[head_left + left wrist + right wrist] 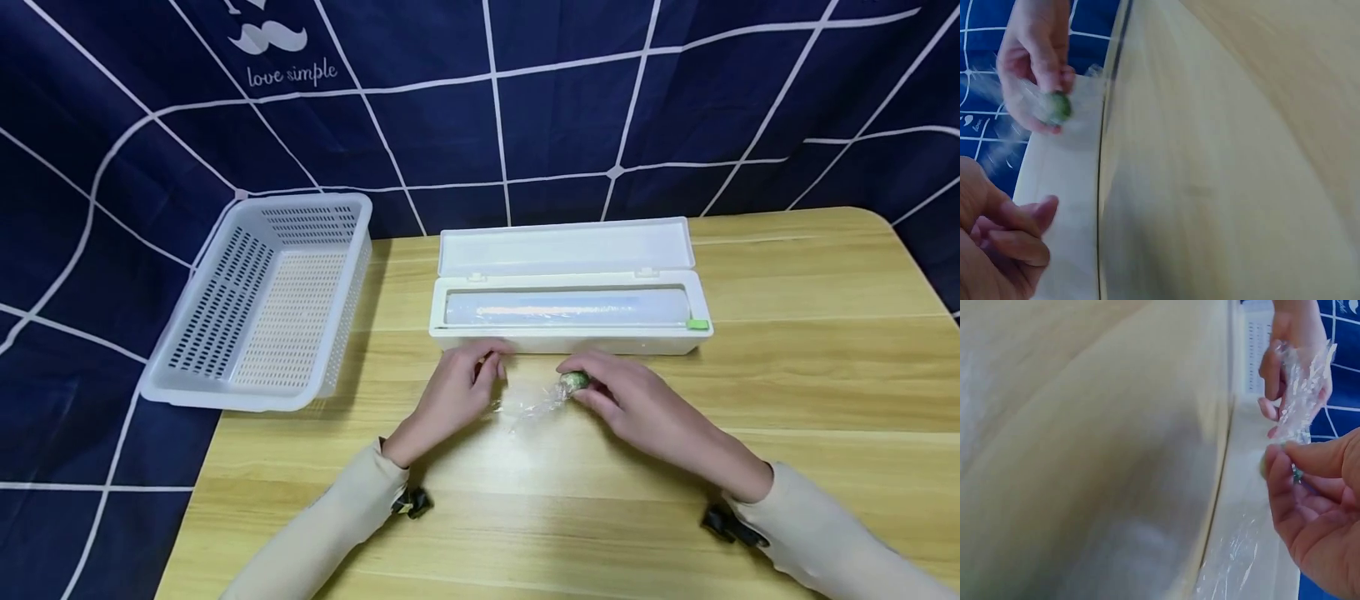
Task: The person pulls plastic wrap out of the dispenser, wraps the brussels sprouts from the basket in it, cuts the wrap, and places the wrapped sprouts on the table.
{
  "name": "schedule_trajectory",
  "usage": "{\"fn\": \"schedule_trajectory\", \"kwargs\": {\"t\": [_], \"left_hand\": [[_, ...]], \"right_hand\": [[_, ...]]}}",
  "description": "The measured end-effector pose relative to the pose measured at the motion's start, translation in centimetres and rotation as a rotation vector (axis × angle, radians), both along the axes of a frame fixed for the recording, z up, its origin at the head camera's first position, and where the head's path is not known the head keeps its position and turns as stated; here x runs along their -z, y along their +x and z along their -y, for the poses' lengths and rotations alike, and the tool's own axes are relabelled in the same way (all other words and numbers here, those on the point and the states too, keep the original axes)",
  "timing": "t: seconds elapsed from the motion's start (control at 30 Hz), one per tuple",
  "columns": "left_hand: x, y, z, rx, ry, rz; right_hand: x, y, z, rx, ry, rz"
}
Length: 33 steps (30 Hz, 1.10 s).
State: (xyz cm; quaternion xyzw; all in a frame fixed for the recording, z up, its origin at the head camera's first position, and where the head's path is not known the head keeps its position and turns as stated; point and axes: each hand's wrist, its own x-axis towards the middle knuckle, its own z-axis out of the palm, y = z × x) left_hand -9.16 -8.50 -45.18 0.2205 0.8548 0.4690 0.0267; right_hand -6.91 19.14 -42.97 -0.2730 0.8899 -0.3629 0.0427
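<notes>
My right hand (pixel 637 404) pinches a small round green item (pixel 574 381) between thumb and fingers; its exact kind is unclear. Clear cling film (pixel 543 406) is wrapped about the item, and a crumpled tail of it trails left toward my other hand. The left hand (pixel 461 387) hovers by the box front, fingers loosely curled; in the left wrist view nothing shows between those fingers (pixel 1019 247). Just beyond both hands lies a white cling film box (pixel 568 342), lid raised, with a roll of film (pixel 567 307) inside.
A white perforated basket (pixel 341 317) stands at the left on the wooden table (pixel 825 358). A green slider (pixel 697 324) sits at the box's right end. Dark blue cloth (pixel 562 117) with white lines hangs behind the table.
</notes>
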Motion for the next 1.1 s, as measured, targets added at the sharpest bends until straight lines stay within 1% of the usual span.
{"fn": "schedule_trajectory", "kwargs": {"t": [0.07,0.13,0.23,0.3,0.4,0.47,0.53,0.7,0.8,0.9,1.03,1.1], "left_hand": [[0.1,0.0,0.2,0.006,0.011,0.000],[0.3,0.0,0.3,0.031,0.029,0.003],[0.5,0.1,0.2,0.108,0.066,0.016],[0.5,0.3,-0.1,0.165,0.105,0.045],[0.3,0.6,-0.7,0.211,0.155,0.066],[0.2,0.8,-1.2,0.223,0.205,0.078],[0.1,0.9,-1.6,0.231,0.249,0.071],[0.1,1.5,-2.0,0.278,0.362,0.061],[0.1,1.7,-2.1,0.304,0.391,0.044],[0.0,1.8,-2.3,0.323,0.415,0.050],[0.0,1.8,-2.4,0.334,0.435,0.060],[0.1,1.8,-2.4,0.334,0.434,0.047]], "right_hand": [[-0.2,0.0,-0.4,-0.014,-0.032,-0.006],[-0.3,0.0,-0.7,-0.027,-0.059,-0.024],[-0.3,0.0,-1.2,-0.051,-0.094,-0.059],[-0.2,-0.1,-1.4,-0.070,-0.113,-0.081],[-0.2,-0.3,-1.6,-0.097,-0.157,-0.066],[-0.3,-0.3,-1.6,-0.109,-0.189,-0.040],[-0.4,-0.3,-1.7,-0.120,-0.214,-0.017],[-0.5,-0.2,-1.6,-0.168,-0.206,0.000],[-0.7,-0.1,-1.5,-0.199,-0.186,0.012],[-1.0,-0.1,-1.5,-0.234,-0.162,0.032],[-1.3,-0.1,-1.6,-0.274,-0.135,0.058],[-1.4,-0.1,-1.6,-0.279,-0.136,0.068]]}}
